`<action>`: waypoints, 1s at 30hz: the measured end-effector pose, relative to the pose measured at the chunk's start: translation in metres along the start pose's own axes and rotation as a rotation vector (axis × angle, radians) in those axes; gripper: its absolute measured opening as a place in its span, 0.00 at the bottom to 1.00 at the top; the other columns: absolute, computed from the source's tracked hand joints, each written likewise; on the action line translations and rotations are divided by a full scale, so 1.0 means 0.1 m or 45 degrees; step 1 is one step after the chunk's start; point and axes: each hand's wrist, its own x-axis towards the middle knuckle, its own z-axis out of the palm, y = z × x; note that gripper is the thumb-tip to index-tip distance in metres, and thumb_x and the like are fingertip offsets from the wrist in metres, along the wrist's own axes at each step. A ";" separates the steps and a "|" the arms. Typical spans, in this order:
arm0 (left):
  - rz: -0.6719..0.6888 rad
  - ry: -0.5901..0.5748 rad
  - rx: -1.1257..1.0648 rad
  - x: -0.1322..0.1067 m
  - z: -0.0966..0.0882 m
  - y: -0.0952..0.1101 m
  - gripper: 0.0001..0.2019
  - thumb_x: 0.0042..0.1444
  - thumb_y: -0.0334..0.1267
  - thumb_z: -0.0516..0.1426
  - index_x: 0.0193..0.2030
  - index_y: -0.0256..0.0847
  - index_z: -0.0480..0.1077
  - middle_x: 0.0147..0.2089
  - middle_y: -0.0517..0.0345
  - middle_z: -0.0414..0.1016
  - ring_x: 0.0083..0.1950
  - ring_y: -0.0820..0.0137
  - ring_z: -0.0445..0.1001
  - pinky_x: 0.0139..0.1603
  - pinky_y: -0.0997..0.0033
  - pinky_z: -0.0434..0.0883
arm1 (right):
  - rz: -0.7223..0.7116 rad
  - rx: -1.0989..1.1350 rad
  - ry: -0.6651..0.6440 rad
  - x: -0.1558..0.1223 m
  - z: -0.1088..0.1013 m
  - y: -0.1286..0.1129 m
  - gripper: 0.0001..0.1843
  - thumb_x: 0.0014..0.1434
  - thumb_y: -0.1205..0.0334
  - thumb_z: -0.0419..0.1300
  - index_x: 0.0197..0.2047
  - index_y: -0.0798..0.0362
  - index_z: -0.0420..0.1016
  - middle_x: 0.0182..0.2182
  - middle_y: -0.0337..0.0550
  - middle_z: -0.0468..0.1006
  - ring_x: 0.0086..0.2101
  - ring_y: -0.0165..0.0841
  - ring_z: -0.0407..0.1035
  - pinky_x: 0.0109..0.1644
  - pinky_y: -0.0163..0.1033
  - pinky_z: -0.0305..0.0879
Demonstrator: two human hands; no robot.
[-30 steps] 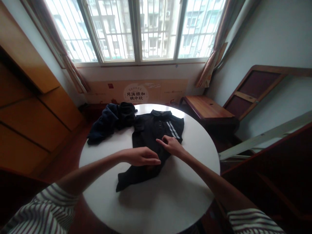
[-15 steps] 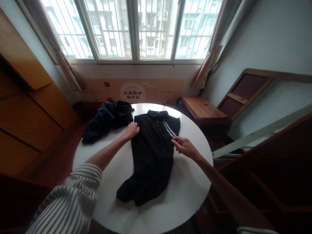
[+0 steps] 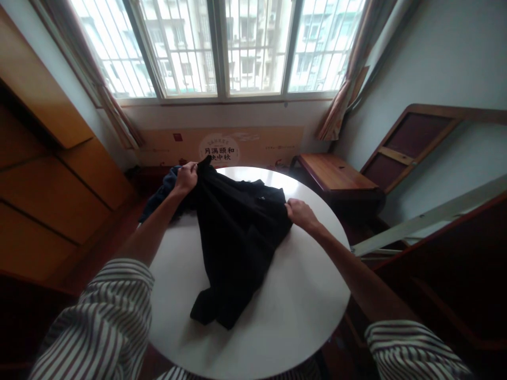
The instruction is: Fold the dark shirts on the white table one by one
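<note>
Left of centre in the upper half of the frame, I have the left hand [image 3: 186, 178] closed in a fist on the shoulder edge of the black shirt [image 3: 233, 237], lifted clear of the tabletop. Right of centre, the right hand [image 3: 299, 214] is clenched on the opposite edge of the same shirt, lower down and close to the surface.

Half a second ago the shirt lay flat with its collar and white stripes showing, and both hands were only at its shoulders. Now its upper part is pulled up and stretched between my two grips, sloping down from left to right. The stripes are out of sight. The work has gone from touching the cloth to carrying part of its weight.

The hem end lies crumpled on the round white table [image 3: 301, 295], toward the lower centre. Behind my left wrist the dark blue garment [image 3: 155, 201] sits bunched at the table's far left edge. Beyond it are the printed cardboard panel [image 3: 222, 149] under the window [image 3: 222, 47] and, at the right, the wooden bench [image 3: 332, 175].
</note>
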 end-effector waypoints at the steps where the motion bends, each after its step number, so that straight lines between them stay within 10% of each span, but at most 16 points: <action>1: -0.052 -0.042 0.055 0.03 -0.03 -0.08 0.16 0.66 0.34 0.48 0.52 0.32 0.73 0.51 0.41 0.79 0.51 0.61 0.76 0.53 0.68 0.69 | 0.041 0.017 0.034 0.05 -0.06 0.07 0.16 0.68 0.59 0.51 0.50 0.59 0.74 0.41 0.58 0.80 0.39 0.41 0.76 0.42 0.39 0.65; 7: 0.075 -0.116 0.328 -0.54 -0.16 -0.09 0.18 0.63 0.35 0.52 0.58 0.31 0.69 0.58 0.36 0.72 0.59 0.54 0.71 0.60 0.57 0.66 | 0.172 0.031 0.259 0.00 -0.16 0.42 0.18 0.70 0.62 0.43 0.48 0.61 0.72 0.41 0.60 0.79 0.36 0.40 0.75 0.39 0.39 0.64; 12: 0.380 -0.826 0.083 -1.81 -0.28 0.33 0.23 0.66 0.55 0.50 0.48 0.38 0.75 0.41 0.50 0.79 0.41 0.62 0.78 0.43 0.67 0.72 | -0.422 0.144 -0.003 -0.56 0.15 0.25 0.17 0.68 0.59 0.50 0.33 0.53 0.75 0.27 0.45 0.76 0.29 0.36 0.71 0.37 0.39 0.64; 16: 0.489 -1.124 0.065 -2.54 -0.31 0.54 0.28 0.59 0.58 0.58 0.56 0.37 0.71 0.44 0.47 0.79 0.44 0.58 0.78 0.43 0.65 0.72 | -0.880 0.274 -0.122 -0.82 0.35 -0.04 0.19 0.62 0.70 0.53 0.56 0.53 0.73 0.46 0.51 0.75 0.44 0.39 0.72 0.48 0.44 0.70; 22: 0.856 -1.218 -0.039 -2.73 -0.45 0.79 0.13 0.67 0.35 0.50 0.53 0.40 0.70 0.45 0.49 0.75 0.41 0.66 0.76 0.41 0.70 0.70 | -1.223 -0.024 -0.113 -0.85 0.34 -0.40 0.52 0.49 0.82 0.56 0.73 0.41 0.49 0.72 0.48 0.49 0.68 0.50 0.43 0.68 0.65 0.47; 26: 0.854 -1.389 -0.262 -2.69 -0.63 0.81 0.24 0.61 0.48 0.60 0.61 0.42 0.67 0.48 0.48 0.74 0.42 0.63 0.76 0.42 0.69 0.71 | -1.319 -0.064 -0.223 -0.88 0.29 -0.41 0.37 0.51 0.78 0.58 0.64 0.48 0.68 0.56 0.52 0.72 0.61 0.47 0.59 0.68 0.70 0.39; 30: 0.678 -1.539 -0.374 -2.66 -0.83 0.66 0.37 0.53 0.43 0.67 0.68 0.49 0.61 0.57 0.48 0.73 0.53 0.58 0.75 0.53 0.64 0.71 | -1.312 0.048 -0.111 -0.97 0.27 -0.23 0.25 0.59 0.79 0.49 0.55 0.55 0.74 0.45 0.52 0.76 0.47 0.39 0.71 0.64 0.60 0.57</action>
